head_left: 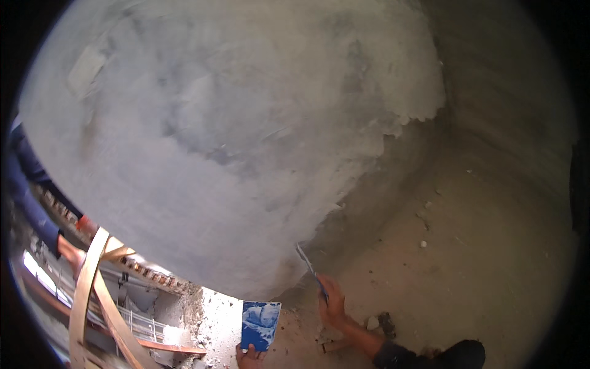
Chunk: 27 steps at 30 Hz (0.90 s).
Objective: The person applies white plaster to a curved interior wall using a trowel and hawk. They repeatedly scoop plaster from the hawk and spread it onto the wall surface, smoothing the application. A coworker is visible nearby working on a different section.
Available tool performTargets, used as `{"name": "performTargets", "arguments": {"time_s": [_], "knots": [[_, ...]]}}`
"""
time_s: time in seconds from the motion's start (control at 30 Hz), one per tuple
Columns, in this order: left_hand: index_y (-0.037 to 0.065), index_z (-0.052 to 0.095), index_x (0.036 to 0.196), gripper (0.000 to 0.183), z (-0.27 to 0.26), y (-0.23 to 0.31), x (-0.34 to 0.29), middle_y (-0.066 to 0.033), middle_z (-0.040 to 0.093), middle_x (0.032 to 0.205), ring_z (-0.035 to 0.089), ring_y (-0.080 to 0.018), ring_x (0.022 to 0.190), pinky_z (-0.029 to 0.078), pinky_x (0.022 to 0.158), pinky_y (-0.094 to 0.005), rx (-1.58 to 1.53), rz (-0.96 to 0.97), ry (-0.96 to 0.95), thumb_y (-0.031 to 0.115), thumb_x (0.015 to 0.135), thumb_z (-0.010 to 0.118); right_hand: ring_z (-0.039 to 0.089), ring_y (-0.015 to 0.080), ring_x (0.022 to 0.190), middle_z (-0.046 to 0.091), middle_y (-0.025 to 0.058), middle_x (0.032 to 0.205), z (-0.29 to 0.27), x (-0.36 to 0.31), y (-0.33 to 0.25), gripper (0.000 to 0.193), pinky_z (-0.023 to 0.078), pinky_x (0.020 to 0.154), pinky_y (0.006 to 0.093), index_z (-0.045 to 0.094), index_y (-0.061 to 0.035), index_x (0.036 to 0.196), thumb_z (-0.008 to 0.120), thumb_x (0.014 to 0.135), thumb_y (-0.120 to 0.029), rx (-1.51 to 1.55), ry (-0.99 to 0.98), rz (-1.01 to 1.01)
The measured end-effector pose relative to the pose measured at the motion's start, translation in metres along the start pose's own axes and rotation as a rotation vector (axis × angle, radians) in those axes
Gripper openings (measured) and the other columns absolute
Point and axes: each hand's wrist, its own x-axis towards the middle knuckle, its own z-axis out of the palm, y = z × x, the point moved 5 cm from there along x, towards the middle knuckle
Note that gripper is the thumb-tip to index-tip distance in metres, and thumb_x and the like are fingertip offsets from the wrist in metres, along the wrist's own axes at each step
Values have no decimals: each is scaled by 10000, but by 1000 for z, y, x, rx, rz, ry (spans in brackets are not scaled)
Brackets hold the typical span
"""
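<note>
Head view: right hand [332, 301] gripped a trowel [310, 265], tip at the ragged edge of the pale coating [264, 203]; left hand [249, 358] held a smeared blue board [260, 326]. Low-angled, even pressure seemed advisable.

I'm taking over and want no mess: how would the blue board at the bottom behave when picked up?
The blue board has straight edges, so it is probably fairly stiff. White paste smeared across its face may feel slippery. The left grip alone holds its lower edge, so it is likely light.
</note>
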Motion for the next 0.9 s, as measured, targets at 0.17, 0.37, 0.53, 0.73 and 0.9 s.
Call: {"name": "performTargets", "arguments": {"time_s": [0.17, 0.37, 0.53, 0.73, 0.9], "knots": [[130, 286, 1307, 463, 5, 0, 0, -108, 482, 1168, 509, -306, 1035, 413, 894, -521, -64, -197, -232, 137, 909, 522, 585, 318, 924, 592, 190, 1012, -51, 103, -55, 304, 441, 795, 333, 574, 8, 1072, 523, 774, 42, -329, 207, 109], [135, 349, 1231, 400, 22, 98, -82, -106, 502, 1112, 528, -341, 1002, 417, 926, -546, 31, -641, 51, 70, 883, 536, 556, 375, 961, 593, 201, 1007, -244, 87, -150, 378, 425, 851, 407, 589, -5, 1036, 479, 683, 70, -773, 400, 329], [109, 383, 1197, 346, 23, 222, -138, -129, 516, 1095, 544, -337, 991, 457, 887, -528, 134, -822, 46, 61, 885, 523, 538, 344, 1037, 578, 168, 1100, -398, -94, -345, 319, 441, 868, 407, 575, -53, 1088, 551, 770, -61, -1271, -44, 1155], [83, 406, 1172, 308, 37, 292, -177, -145, 529, 1078, 554, -331, 986, 488, 855, -507, 232, -909, -239, 55, 886, 516, 609, 339, 944, 630, 171, 1012, -483, -290, -616, 237, 497, 786, 410, 664, -59, 929, 543, 747, -152, -1401, 190, 1818], [6, 432, 1121, 239, 25, 274, -168, -155, 540, 1079, 551, -311, 1002, 501, 843, -472, 361, -900, -326, 58, 893, 481, 599, 368, 932, 636, 210, 948, -427, -292, -708, 287, 476, 775, 417, 643, -31, 949, 501, 701, -43, -1167, 871, 1404]]}}
